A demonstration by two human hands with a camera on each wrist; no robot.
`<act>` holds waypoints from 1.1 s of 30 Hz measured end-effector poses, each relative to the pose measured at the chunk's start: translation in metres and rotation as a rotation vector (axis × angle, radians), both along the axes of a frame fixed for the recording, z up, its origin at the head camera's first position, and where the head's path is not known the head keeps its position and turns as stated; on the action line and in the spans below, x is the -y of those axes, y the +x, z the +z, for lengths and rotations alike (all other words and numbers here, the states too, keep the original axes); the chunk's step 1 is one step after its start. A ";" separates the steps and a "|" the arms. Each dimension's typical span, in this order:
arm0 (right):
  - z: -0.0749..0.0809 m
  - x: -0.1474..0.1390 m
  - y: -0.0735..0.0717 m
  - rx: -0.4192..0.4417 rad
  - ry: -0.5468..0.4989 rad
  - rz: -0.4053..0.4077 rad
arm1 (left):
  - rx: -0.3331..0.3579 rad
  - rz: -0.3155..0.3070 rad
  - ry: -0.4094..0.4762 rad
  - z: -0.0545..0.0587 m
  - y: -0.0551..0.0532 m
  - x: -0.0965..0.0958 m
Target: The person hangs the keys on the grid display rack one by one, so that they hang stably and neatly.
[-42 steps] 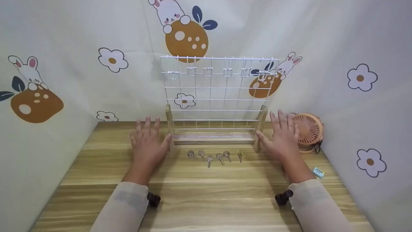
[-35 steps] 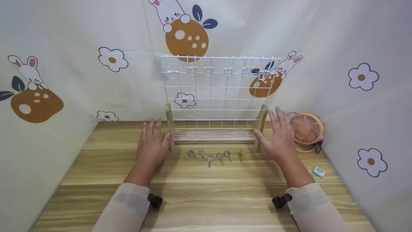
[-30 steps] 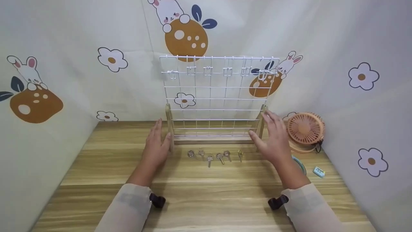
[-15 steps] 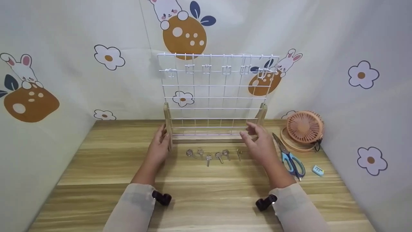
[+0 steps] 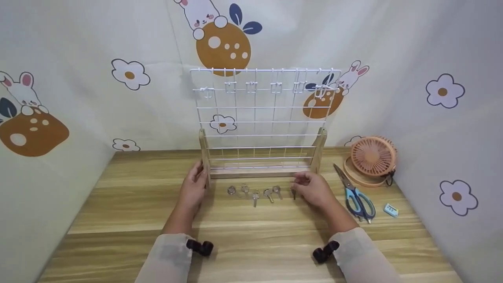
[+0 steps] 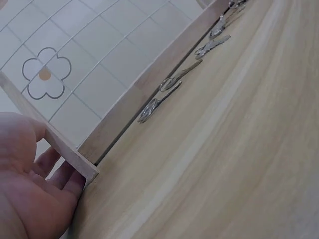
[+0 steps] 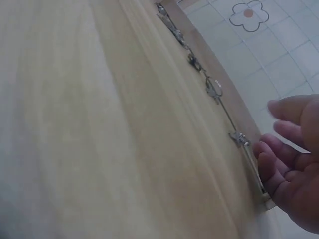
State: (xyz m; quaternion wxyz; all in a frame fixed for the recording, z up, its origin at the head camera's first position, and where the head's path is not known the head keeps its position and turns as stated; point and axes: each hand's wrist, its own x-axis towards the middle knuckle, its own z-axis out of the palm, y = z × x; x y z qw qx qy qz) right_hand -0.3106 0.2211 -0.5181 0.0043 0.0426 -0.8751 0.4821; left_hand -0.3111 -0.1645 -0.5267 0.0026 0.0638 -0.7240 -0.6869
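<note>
A white wire grid rack [image 5: 254, 107] stands upright on wooden legs, with several small wire hooks [image 5: 276, 87] along its upper part. My left hand [image 5: 192, 184] grips its left wooden leg [image 6: 70, 155], thumb on the near side and fingers reaching behind. Several metal keys [image 5: 256, 195] lie in a loose row before the rack's base. Over the rightmost key [image 5: 294, 194] is my right hand [image 5: 314, 188], which partly hides it in the head view. In the right wrist view, the fingers of the right hand [image 7: 296, 174] are bent loosely beside a key [image 7: 239, 139].
To the right of the right forearm lie blue-handled scissors [image 5: 359, 202], blades pointing toward the rack. Behind them stands an orange fan [image 5: 372, 156]. A small light-blue box-like item [image 5: 391, 210] lies near the table's right edge. A patterned curtain [image 5: 157, 106] hangs close behind the rack.
My left hand has moved right onto the rack's left leg and grips it. My right hand has come left and down to the rightmost key, uncovering the scissors.
</note>
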 end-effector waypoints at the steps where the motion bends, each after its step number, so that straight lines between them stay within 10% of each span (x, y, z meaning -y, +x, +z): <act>1: -0.002 0.000 0.001 0.008 0.008 0.012 | -0.001 -0.003 0.005 -0.001 0.000 0.000; 17: 0.014 0.010 0.008 0.001 0.095 0.039 | -0.057 0.006 0.000 -0.004 -0.001 0.004; 33: 0.157 0.102 0.032 -0.101 -0.466 0.165 | -0.062 -0.029 0.031 -0.011 0.002 0.006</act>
